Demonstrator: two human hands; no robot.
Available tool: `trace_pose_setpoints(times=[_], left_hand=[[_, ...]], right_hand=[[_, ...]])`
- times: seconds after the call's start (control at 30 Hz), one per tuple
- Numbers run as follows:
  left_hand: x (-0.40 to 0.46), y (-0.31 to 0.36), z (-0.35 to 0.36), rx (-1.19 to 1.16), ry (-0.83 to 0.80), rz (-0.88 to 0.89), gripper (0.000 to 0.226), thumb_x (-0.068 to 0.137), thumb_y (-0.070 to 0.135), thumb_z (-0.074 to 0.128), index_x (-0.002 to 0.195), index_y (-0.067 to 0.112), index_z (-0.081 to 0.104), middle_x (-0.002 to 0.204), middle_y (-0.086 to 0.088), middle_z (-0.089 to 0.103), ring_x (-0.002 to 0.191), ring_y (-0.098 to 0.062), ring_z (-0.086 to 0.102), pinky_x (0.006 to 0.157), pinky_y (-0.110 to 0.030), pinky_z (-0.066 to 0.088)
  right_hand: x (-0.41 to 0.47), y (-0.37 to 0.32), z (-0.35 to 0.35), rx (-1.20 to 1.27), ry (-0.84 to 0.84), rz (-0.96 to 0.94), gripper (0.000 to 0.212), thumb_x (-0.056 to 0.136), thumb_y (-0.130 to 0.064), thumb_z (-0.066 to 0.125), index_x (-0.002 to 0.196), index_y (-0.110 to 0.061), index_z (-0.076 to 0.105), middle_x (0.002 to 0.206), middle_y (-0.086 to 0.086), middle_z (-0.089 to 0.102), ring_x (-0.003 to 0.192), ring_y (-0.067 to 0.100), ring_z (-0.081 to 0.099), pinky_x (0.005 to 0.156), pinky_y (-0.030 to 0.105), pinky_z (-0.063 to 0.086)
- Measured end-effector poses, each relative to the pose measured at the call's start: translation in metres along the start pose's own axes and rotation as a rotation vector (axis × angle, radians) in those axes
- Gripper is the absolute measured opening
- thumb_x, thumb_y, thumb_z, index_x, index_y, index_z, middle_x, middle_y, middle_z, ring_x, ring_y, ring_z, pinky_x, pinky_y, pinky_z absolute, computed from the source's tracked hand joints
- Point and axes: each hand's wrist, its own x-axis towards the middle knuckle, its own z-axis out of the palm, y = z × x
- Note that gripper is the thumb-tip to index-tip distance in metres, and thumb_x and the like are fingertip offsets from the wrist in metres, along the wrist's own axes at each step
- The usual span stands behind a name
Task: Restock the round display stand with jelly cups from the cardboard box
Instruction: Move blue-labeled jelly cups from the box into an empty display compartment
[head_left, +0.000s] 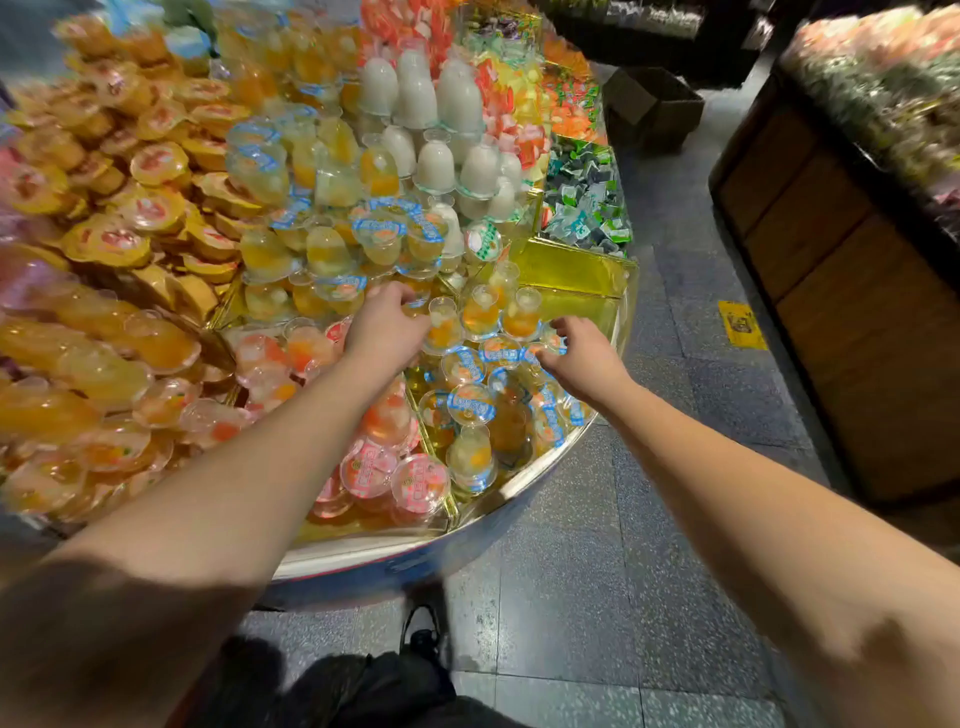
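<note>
I stand at the round display stand (524, 491), its pale metal rim curving past my knees, and both my arms reach into the wedge of orange jelly cups (470, 402) with blue-printed lids. My left hand (387, 325) has its fingers curled down over an upturned cup (443, 325) at the back of that wedge; I seem to be gripping it, though the blur makes the hold hard to judge. My right hand (582, 358) lies just beside the lids near the rim with fingers bent at them, and I cannot tell whether it holds one. Two more upturned cups (501, 312) stand between my hands. Gold dividers (566, 270) split the stand into sections: pink-lidded cups (395, 480) to the left, white pudding cups (441, 161) higher up, green-wrapped sweets (584, 208) to the right. A cardboard box (652, 106) sits open on the grey speckled floor (597, 623) beyond the stand. A wooden counter (841, 291) runs along the right, and a yellow sticker (742, 325) lies on the floor before it.
</note>
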Motion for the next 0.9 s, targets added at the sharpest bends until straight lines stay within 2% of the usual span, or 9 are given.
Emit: trace_pose_setpoints(times=[0.07,0.17,0.23,0.37,0.43,0.5,0.63,0.77,0.9], left_hand=[[-0.028,-0.010,-0.009,-0.027,0.044,0.016,0.039,0.091,0.019,0.058,0.129,0.012,0.055,0.130,-0.004,0.049,0.101,-0.020,0.059,0.082,-0.026,0.039],[-0.067,-0.036,-0.023,-0.028,0.085,0.033,0.035,0.091,0.022,0.058,0.124,0.013,0.059,0.132,-0.006,0.053,0.118,-0.025,0.054,0.091,-0.030,0.040],[-0.092,-0.060,-0.031,-0.023,0.112,0.005,0.032,0.089,0.022,0.059,0.120,0.014,0.062,0.128,-0.008,0.057,0.117,-0.027,0.053,0.094,-0.033,0.041],[-0.147,-0.107,-0.051,-0.059,0.176,-0.092,0.029,0.088,0.020,0.059,0.116,0.012,0.063,0.112,-0.007,0.061,0.104,-0.025,0.057,0.084,-0.030,0.043],[-0.175,-0.133,-0.065,-0.072,0.208,-0.133,0.027,0.090,0.017,0.060,0.116,0.011,0.063,0.112,-0.008,0.059,0.106,-0.024,0.055,0.080,-0.025,0.038],[-0.200,-0.164,-0.082,-0.039,0.231,-0.188,0.029,0.090,0.018,0.060,0.118,0.009,0.063,0.114,-0.008,0.056,0.110,-0.022,0.051,0.080,-0.024,0.034],[-0.252,-0.236,-0.124,0.018,0.284,-0.355,0.033,0.088,0.019,0.063,0.118,0.006,0.065,0.124,-0.018,0.059,0.119,-0.035,0.052,0.097,-0.037,0.040],[-0.306,-0.328,-0.172,0.006,0.298,-0.511,0.030,0.083,0.020,0.058,0.110,0.012,0.067,0.111,-0.017,0.063,0.106,-0.038,0.058,0.091,-0.043,0.047],[-0.366,-0.418,-0.224,-0.026,0.339,-0.656,0.026,0.087,0.017,0.061,0.112,0.014,0.066,0.118,-0.013,0.063,0.111,-0.033,0.058,0.094,-0.040,0.047]], right_hand=[[-0.025,-0.010,0.004,0.011,-0.016,-0.055,0.050,0.089,-0.026,0.066,0.134,-0.008,0.053,0.131,0.013,0.055,0.122,0.028,0.053,0.103,0.037,0.041],[-0.063,-0.031,0.016,0.024,-0.049,-0.146,0.046,0.091,-0.025,0.065,0.132,-0.008,0.055,0.130,0.012,0.057,0.122,0.027,0.053,0.101,0.033,0.039],[-0.087,-0.047,0.029,0.026,-0.074,-0.206,0.044,0.091,-0.024,0.066,0.130,-0.007,0.056,0.129,0.011,0.058,0.121,0.026,0.054,0.099,0.033,0.040],[-0.131,-0.086,0.065,0.012,-0.152,-0.312,0.041,0.089,-0.025,0.065,0.126,-0.008,0.059,0.124,0.012,0.061,0.116,0.027,0.056,0.095,0.034,0.044],[-0.152,-0.111,0.086,0.022,-0.217,-0.373,0.042,0.089,-0.024,0.066,0.127,-0.008,0.059,0.125,0.012,0.061,0.117,0.026,0.057,0.096,0.035,0.045],[-0.173,-0.139,0.108,0.001,-0.267,-0.458,0.041,0.089,-0.023,0.065,0.127,-0.009,0.059,0.126,0.013,0.060,0.117,0.027,0.056,0.096,0.033,0.042],[-0.212,-0.203,0.157,-0.023,-0.361,-0.605,0.038,0.087,-0.017,0.065,0.123,-0.005,0.061,0.124,0.016,0.062,0.115,0.029,0.056,0.093,0.030,0.039],[-0.254,-0.278,0.220,-0.065,-0.474,-0.696,0.039,0.086,-0.017,0.065,0.120,0.000,0.058,0.117,0.023,0.061,0.111,0.036,0.056,0.092,0.039,0.042],[-0.305,-0.361,0.288,-0.102,-0.596,-0.794,0.046,0.092,-0.025,0.065,0.132,-0.006,0.055,0.128,0.016,0.056,0.121,0.030,0.050,0.097,0.033,0.038]])
